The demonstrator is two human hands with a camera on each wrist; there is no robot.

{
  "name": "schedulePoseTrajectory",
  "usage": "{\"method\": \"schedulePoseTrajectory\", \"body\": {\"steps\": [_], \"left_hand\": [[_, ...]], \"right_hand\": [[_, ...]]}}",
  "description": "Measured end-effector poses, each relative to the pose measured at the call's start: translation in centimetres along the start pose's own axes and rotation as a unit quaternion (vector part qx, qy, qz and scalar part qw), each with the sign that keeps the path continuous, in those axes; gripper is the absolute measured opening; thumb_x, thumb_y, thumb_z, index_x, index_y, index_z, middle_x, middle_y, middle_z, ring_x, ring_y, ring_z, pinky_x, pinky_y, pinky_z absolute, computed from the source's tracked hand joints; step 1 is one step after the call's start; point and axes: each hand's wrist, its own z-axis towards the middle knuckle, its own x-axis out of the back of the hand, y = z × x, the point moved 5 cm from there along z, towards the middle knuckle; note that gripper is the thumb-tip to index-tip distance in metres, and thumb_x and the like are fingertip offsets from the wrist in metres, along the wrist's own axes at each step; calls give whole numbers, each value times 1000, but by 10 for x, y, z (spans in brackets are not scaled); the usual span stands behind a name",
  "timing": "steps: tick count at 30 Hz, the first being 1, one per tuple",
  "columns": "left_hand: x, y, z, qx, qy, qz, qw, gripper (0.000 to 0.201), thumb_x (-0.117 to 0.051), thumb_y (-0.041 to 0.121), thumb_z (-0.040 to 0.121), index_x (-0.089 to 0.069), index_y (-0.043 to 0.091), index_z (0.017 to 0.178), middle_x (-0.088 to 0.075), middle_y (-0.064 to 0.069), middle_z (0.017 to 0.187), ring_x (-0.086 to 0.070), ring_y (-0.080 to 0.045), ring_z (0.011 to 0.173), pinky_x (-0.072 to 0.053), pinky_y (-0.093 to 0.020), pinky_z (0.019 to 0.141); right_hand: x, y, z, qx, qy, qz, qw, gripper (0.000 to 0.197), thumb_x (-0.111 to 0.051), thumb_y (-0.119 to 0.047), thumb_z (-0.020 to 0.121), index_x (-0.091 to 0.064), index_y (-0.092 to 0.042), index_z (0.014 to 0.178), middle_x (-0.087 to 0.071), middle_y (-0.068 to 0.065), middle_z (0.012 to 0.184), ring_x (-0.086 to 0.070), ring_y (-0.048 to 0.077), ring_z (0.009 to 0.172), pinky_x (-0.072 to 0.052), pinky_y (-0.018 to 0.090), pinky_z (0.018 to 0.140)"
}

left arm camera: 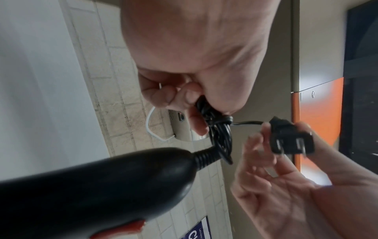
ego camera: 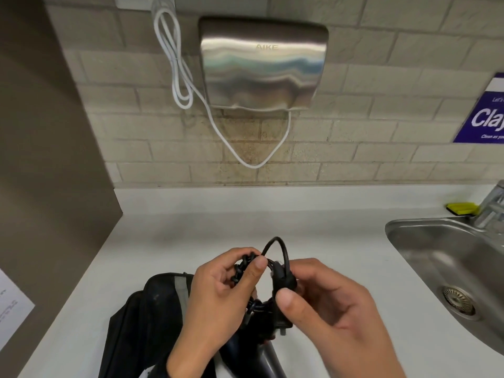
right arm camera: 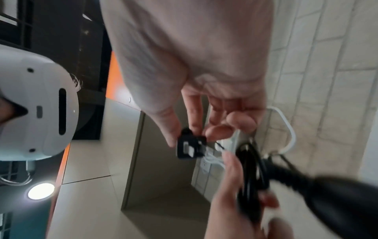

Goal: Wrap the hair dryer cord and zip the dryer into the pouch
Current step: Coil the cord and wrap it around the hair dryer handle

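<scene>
Lower centre of the head view, nearest the camera: black hair dryer (ego camera: 261,356) hanging handle-up, body running off the bottom edge, above the black pouch (ego camera: 147,323) lying crumpled on the white counter (ego camera: 169,236) at lower left. Just above, left hand (ego camera: 221,293) closed round the bundled black cord (ego camera: 245,268), thumb pressed over the coils; in the left wrist view, fingers curled tight on the bundle right where it leaves the dryer's ribbed collar. Beside it, right hand (ego camera: 332,304) pinching the black plug (ego camera: 283,285) between thumb and fingers, prongs pointing down, a short loop of cord arching up between the two hands. Hands close together, nearly touching, both held clear above the counter.

Farther back, bare white counter running to the wall, wide open across the middle. At right, rim of a steel sink (ego camera: 403,227) cutting into the counter, with a tap (ego camera: 491,205) and a yellow sponge (ego camera: 462,208) behind it. At far left, a brown panel closing off the counter's edge. On the tiled wall, upper centre, a steel hand dryer (ego camera: 261,64) with a white cable (ego camera: 174,66) looping down. Blue sign (ego camera: 485,118) at right edge.
</scene>
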Motion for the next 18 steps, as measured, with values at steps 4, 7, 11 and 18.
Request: {"method": "schedulePoseTrajectory", "body": {"steps": [4,7,11,18], "left_hand": [[3,-1,0,-4,-12,19,1000,22,-66,51,75,-74,33,85,-63,-1,50,-56,-8,46,-44,-15,49],[3,-1,-1,-2,-8,21,1000,21,-66,50,75,-74,33,84,-61,-4,47,-54,-7,44,-42,-12,48],[4,0,-1,-6,-4,29,1000,19,-67,46,76,-75,28,79,-61,-7,46,-49,-3,39,-37,-9,45],[5,5,-4,-29,-27,19,999,20,-67,44,76,-74,27,82,-61,0,45,-52,-2,41,-40,-9,48]], "right_hand": [[20,-25,4,50,-7,-202,978,18,-65,-41,75,-69,-40,93,-65,-11,88,-52,8,62,-44,19,53],[27,-29,6,70,-23,-343,936,27,-51,-44,84,-56,-45,111,-59,-28,94,-58,3,67,-42,4,58],[26,-23,8,99,-39,-453,885,33,-45,-44,89,-43,-42,121,-53,-32,97,-51,-21,76,-42,7,68],[36,1,24,125,21,-401,907,21,-62,-30,92,-62,-25,113,-58,-10,98,-58,-6,82,-48,10,74]]}}
